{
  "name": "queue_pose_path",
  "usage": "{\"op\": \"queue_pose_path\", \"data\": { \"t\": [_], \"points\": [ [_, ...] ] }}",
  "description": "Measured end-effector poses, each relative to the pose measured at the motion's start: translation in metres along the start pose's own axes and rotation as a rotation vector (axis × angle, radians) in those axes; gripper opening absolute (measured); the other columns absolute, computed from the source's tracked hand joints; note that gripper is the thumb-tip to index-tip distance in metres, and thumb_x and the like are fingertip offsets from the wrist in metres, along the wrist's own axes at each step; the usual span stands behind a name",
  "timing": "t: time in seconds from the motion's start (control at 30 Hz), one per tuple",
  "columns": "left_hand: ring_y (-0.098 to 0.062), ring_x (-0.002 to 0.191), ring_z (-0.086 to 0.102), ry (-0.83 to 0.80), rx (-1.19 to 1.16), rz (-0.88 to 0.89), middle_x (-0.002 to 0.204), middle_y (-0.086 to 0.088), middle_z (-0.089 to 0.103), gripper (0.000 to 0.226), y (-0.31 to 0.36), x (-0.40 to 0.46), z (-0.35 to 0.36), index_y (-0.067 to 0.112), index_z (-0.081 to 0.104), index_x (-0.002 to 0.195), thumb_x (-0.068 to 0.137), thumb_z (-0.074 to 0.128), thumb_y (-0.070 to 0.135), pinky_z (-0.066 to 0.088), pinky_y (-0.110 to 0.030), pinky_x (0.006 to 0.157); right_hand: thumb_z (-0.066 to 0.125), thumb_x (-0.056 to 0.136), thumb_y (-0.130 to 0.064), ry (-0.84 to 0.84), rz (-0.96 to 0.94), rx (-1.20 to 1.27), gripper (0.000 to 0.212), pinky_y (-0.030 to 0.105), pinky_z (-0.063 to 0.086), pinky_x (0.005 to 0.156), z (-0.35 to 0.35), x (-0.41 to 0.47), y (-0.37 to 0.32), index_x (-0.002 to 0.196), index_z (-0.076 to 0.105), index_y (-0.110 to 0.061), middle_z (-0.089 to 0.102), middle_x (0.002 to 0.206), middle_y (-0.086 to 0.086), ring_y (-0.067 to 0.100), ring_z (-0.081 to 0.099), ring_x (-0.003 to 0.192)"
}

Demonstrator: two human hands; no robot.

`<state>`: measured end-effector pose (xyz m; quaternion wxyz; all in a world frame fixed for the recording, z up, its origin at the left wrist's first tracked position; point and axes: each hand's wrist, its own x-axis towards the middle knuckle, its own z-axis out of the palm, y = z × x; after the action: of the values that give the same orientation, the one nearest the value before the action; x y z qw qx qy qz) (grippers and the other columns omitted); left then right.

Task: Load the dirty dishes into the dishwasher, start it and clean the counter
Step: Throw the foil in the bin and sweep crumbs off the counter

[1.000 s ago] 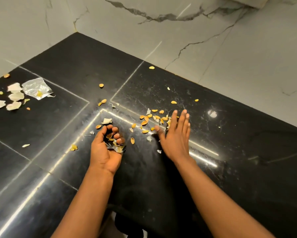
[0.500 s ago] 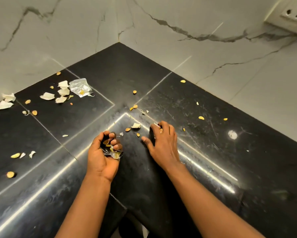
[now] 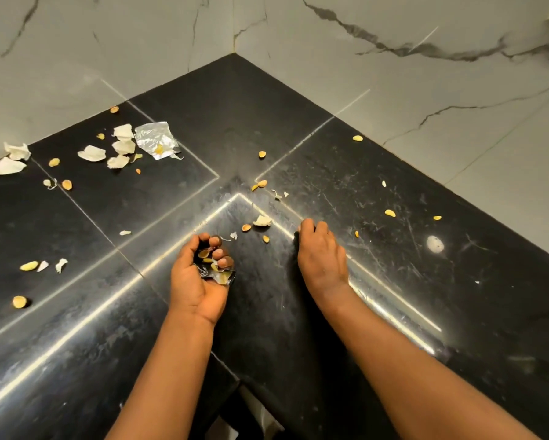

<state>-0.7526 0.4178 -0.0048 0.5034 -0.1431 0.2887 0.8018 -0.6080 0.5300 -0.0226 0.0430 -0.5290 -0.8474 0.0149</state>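
Scraps (image 3: pixel 214 265) cupped inside curled left fingers (image 3: pixel 224 261), over counter (image 3: pixel 393 281).

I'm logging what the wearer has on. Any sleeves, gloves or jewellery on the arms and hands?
None visible. Both forearms are bare right down to the frame's edge, so no sleeves show. The left hand and right hand are ungloved, with no watch, bracelet or ring in view.

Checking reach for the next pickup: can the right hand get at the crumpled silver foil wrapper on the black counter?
Probably yes, with a long stretch. The right hand is curled over scraps, so it is occupied; the crumpled silver foil wrapper lies far across the black counter, beyond the left hand, with nothing upright between.
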Motion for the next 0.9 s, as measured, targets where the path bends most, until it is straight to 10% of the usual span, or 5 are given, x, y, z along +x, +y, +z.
{"op": "queue_pose_path", "data": {
  "t": [0.27, 0.5, 0.9],
  "points": [
    [-0.005, 0.042, 0.036, -0.011, 0.005, 0.028, 0.061, 0.004, 0.046, 0.030, -0.001, -0.019, -0.005, 0.018, 0.047, 0.074, 0.101, 0.035, 0.026, 0.031, -0.016, 0.034, 0.032, 0.105, -0.027, -0.036, 0.205, 0.369, 0.032, 0.040, 0.042, 0.075, -0.020, 0.016, 0.011, 0.103, 0.055, -0.005, 0.065, 0.102, 0.022, 0.041, 0.059, 0.096],
    [-0.003, 0.036, 0.028, -0.032, 0.026, 0.071, 0.056, 0.007, 0.040, 0.031, -0.004, -0.062, -0.026, 0.020, 0.042, 0.071, 0.101, 0.034, 0.027, 0.020, -0.015, 0.029, 0.040, 0.103, -0.022, 0.020, 0.793, 1.826, 0.036, 0.013, 0.017, 0.031, -0.036, -0.017, 0.058, 0.068, 0.042, -0.017, 0.038, 0.046, -0.003, 0.004, 0.026, 0.030],
    [-0.004, 0.039, 0.030, -0.126, 0.014, 0.003, 0.061, 0.004, 0.037, 0.033, -0.068, -0.209, -0.098, 0.017, 0.045, 0.072, 0.102, 0.033, 0.027, 0.023, -0.014, 0.028, 0.058, 0.089, -0.017, -0.736, 0.356, 2.747, 0.018, 0.018, 0.024, 0.028, -0.055, -0.204, 0.051, 0.073, 0.058, -0.011, 0.041, 0.055, -0.003, 0.003, 0.024, 0.042]
  ]
}}
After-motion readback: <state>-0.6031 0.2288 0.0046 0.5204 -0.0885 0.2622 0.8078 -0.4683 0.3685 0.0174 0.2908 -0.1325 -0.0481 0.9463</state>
